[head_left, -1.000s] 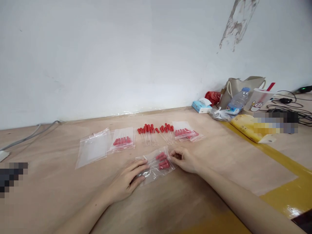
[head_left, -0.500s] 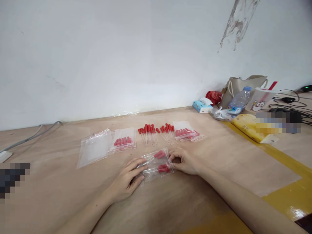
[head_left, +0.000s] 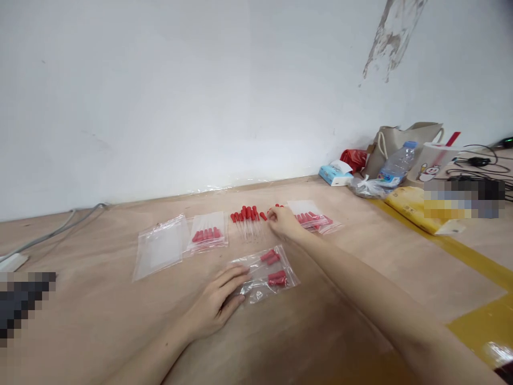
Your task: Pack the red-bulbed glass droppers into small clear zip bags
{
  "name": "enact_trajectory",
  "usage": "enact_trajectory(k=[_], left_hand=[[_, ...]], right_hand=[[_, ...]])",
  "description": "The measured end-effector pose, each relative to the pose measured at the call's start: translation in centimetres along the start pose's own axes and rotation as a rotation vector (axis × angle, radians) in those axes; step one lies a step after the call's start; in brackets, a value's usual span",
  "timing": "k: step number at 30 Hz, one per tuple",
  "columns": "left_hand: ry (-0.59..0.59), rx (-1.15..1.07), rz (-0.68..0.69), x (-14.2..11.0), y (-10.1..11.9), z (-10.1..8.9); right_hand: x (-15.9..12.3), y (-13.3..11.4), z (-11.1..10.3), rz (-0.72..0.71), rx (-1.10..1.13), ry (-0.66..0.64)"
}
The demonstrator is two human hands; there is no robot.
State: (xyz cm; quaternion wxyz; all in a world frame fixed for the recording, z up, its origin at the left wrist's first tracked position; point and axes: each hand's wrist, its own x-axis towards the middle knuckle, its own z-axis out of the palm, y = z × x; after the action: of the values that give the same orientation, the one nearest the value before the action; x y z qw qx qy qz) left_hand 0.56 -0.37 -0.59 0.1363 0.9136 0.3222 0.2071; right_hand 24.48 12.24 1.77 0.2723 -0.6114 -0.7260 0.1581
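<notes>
Risk: the clear bag (head_left: 262, 271), mid-way across the worktop (head_left: 92, 305) and well in from its rear edge, could skid if the left hand (head_left: 222, 295) bore unevenly on it. Farther right, the loose red-bulbed droppers (head_left: 279, 205), nearer that edge, might scatter under a careless pick. Left hand: palm down, fingers and thumb parted, resting on the bag's left end. Right hand (head_left: 282, 222): fingers curled at the droppers; whether one is pinched cannot be told.

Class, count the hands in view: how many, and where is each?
2: the left hand rests on a clear bag; the right hand is farther back, at some loose red-topped droppers.
</notes>
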Motion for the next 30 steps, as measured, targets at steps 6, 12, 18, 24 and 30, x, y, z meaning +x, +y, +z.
enact_trajectory(k=[6,12,18,24,30], left_hand=[[-0.025,-0.010,-0.004,0.0,-0.1,0.1],[-0.050,0.009,-0.017,0.0,-0.2,0.2],[-0.024,0.003,-0.008,0.2,0.0,0.1],[-0.033,0.008,-0.017,0.3,0.3,0.0],[-0.021,-0.014,-0.045,0.2,0.7,-0.2]], right_hand=[[2.4,-2.7,2.7,0.138,-0.065,-0.033],[1.5,-2.0,-0.4,0.138,0.000,0.003],[-5.5,3.8,-2.8,0.194,0.649,0.215],[-9.3,5.3,-0.8,0.267,0.986,0.331],[-9.9,4.1,0.3,0.248,1.018,0.137]])
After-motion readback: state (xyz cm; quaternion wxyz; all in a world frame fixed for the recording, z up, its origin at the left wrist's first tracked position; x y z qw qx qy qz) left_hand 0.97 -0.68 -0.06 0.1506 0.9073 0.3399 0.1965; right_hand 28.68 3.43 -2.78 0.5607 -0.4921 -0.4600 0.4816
